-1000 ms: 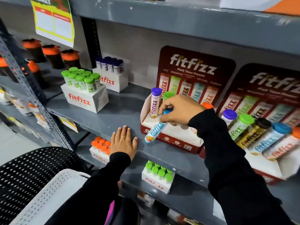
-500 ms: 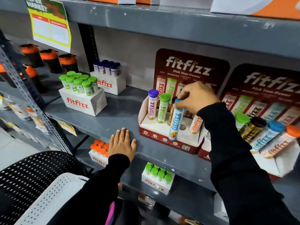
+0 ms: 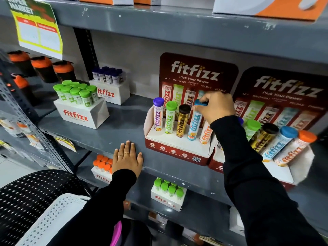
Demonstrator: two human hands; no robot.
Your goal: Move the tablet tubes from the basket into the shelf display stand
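Note:
A red and white display stand point(image 3: 177, 150) sits on the grey shelf. Standing in its holes are a purple-capped tube point(image 3: 158, 114), a green-capped tube point(image 3: 170, 118), a black-capped gold tube point(image 3: 182, 120), a blue-capped tube point(image 3: 193, 125) and an orange tube point(image 3: 205, 134). My right hand point(image 3: 217, 107) grips the blue tube's cap from above, the tube upright in its hole. My left hand point(image 3: 128, 158) lies flat on the shelf edge, fingers spread, empty. A white perforated basket point(image 3: 53, 219) is at the bottom left; its inside is hidden.
A second filled display stand point(image 3: 276, 167) stands right of my arm. White boxes of green-capped point(image 3: 81, 110) and purple-capped tubes point(image 3: 111, 89) stand on the shelf's left. Lower shelves hold more boxes. A black perforated chair point(image 3: 26, 196) is at the lower left.
My right hand carried the blue-capped tube from the stand's front, turned it upright and set it into its hole beside the gold tube. My left hand stayed on the shelf edge.

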